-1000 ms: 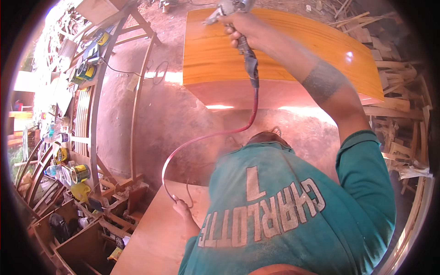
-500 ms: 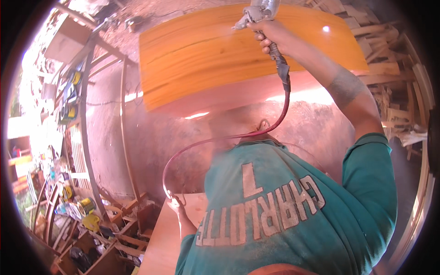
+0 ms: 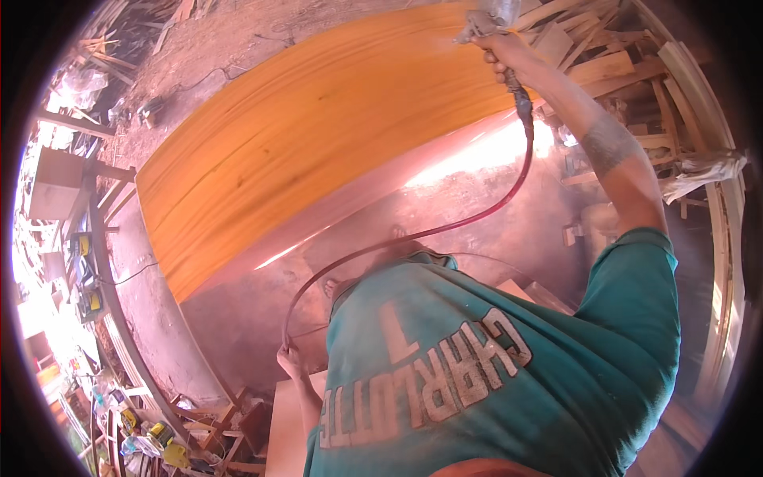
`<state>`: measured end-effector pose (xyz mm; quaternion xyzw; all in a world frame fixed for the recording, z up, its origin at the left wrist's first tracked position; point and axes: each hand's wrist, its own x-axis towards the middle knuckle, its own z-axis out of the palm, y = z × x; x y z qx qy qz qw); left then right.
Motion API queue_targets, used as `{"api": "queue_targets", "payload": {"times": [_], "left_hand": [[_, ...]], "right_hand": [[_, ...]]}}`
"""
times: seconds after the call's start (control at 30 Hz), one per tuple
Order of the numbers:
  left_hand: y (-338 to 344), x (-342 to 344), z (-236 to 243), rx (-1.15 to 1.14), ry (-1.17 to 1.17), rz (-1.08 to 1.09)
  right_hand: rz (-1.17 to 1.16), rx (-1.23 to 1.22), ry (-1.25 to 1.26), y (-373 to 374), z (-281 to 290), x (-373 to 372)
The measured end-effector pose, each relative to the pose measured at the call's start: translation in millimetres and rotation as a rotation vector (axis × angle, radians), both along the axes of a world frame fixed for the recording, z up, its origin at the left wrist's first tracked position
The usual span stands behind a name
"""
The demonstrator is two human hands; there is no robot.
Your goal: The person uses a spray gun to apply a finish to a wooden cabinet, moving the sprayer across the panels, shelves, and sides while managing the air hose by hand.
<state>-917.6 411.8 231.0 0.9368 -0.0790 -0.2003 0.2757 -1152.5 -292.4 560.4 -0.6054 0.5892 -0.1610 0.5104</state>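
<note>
The spray gun is up at the far right corner of the big orange wooden panel, held out over the panel's surface with its nozzle end pointing left, back along the wood. The right hand is wrapped tight around the gun's grip, fingers fully curled, arm stretched out long from the shoulder. The panel lies just beyond and to the left of that hand, its long axis running from the near left corner, low beside the dirt floor, up to the far right corner where the gun is. So nearly the whole length of the board stretches away leftward from the nozzle, and the right hand is by far the nearer one to it.

A thin red hose drops from under the gun, swings down along the near long edge of the panel and loops to the left hand. That hand is low, close to the teal shirt, closed round the hose and holding the slack well clear of the panel.

Scrap timber is heaped beyond the right end. At the far left a crowded shelf rack holds small yellow and dark items, too small to tell.
</note>
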Motion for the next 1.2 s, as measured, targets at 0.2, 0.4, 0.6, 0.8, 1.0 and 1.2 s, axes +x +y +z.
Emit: {"api": "queue_targets", "payload": {"times": [0.2,0.4,0.6,0.8,1.0,1.2], "left_hand": [[-56.8,-29.1,26.1,-0.039,-0.033,-0.187],[-90.7,-35.0,64.9,-0.096,-0.037,-0.224],[-75.2,-23.2,75.2,-0.189,0.018,-0.264],[45.3,34.0,-4.3,-0.004,-0.111,-0.214],[161.4,81.2,0.1,0.020,0.027,0.072],[293.6,92.7,-44.4,-0.168,0.052,0.302]], "right_hand": [[-0.113,-0.145,0.125,-79.7,-4.4,-78.1],[-0.228,-0.327,0.342,-134.4,-14.0,-119.7],[-0.103,-0.303,0.277,-80.1,-18.9,-98.2],[0.048,-0.088,0.070,52.7,-4.8,13.1],[0.151,0.088,-0.034,182.2,0.4,129.8],[0.271,0.205,-0.205,299.3,5.5,242.3]]}}
